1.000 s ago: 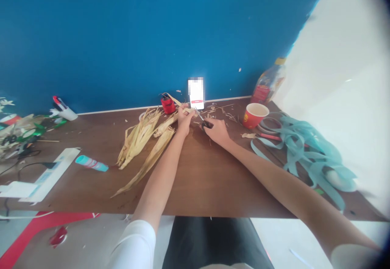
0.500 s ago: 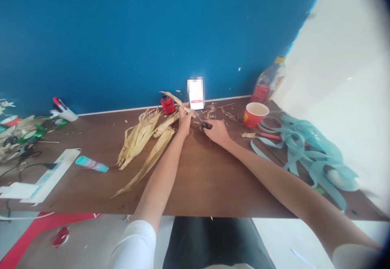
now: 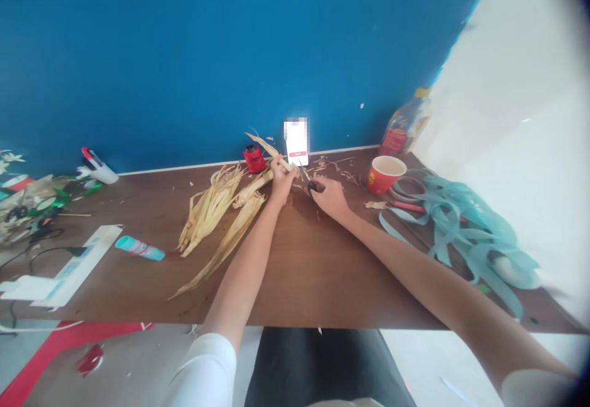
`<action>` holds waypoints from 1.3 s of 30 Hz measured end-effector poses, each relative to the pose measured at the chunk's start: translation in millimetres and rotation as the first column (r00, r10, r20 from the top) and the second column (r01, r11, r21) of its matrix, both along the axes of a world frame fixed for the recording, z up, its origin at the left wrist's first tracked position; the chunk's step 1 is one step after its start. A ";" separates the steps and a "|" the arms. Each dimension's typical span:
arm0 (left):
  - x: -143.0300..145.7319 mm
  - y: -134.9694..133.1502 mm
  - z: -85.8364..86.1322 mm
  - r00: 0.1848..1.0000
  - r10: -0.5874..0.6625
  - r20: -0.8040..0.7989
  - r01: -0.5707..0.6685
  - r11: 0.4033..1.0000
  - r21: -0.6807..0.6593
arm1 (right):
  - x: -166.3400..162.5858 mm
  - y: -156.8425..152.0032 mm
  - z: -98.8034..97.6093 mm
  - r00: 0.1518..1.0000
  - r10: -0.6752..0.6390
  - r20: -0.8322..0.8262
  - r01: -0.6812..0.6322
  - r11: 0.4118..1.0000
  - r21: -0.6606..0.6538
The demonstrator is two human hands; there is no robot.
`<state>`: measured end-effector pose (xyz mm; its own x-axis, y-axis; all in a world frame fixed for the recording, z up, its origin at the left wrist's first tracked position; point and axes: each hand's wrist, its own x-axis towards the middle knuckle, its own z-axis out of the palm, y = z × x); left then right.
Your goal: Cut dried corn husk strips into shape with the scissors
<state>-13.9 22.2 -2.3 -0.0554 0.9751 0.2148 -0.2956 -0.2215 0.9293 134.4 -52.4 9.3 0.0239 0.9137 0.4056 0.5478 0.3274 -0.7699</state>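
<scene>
A strip of dried corn husk (image 3: 266, 144) is pinched in my left hand (image 3: 282, 181), its long tip slanting up to the left. My right hand (image 3: 330, 197) is closed around the dark handles of a pair of scissors (image 3: 304, 171). The blades point up and left, close to the husk's end by my left fingers; whether they touch it I cannot tell. Left of my left hand lie a bundle of dry corn husks (image 3: 209, 210) and a long loose husk (image 3: 225, 248). Small husk scraps (image 3: 348, 175) are scattered beyond my right hand.
A lit phone (image 3: 297, 142) leans on the blue wall, with a red roll (image 3: 254, 158) beside it. On the right are a red paper cup (image 3: 386, 174), a bottle (image 3: 400, 130) and tangled teal ribbon (image 3: 474, 222). Leftward lie a blue tube (image 3: 139, 248) and a power strip (image 3: 78, 265).
The scissors have tilted more upright and shifted slightly right of the husk. My left hand and its husk strip have moved a little to the right.
</scene>
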 end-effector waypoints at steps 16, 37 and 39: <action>2.7 -0.4 -0.1 0.999 -0.044 0.017 0.046 0.993 -0.109 | -0.2 1.1 -0.4 0.995 -0.081 0.063 0.084 0.995 -0.056; -3.4 12.0 -8.3 0.995 -0.065 -0.074 0.061 0.997 -0.050 | 32.0 19.7 34.6 0.992 0.123 -0.028 -0.124 0.921 -0.369; -2.5 10.7 -6.0 0.997 -0.063 -0.052 0.058 0.995 -0.084 | 29.8 18.3 33.0 0.990 0.138 -0.038 -0.143 0.918 -0.370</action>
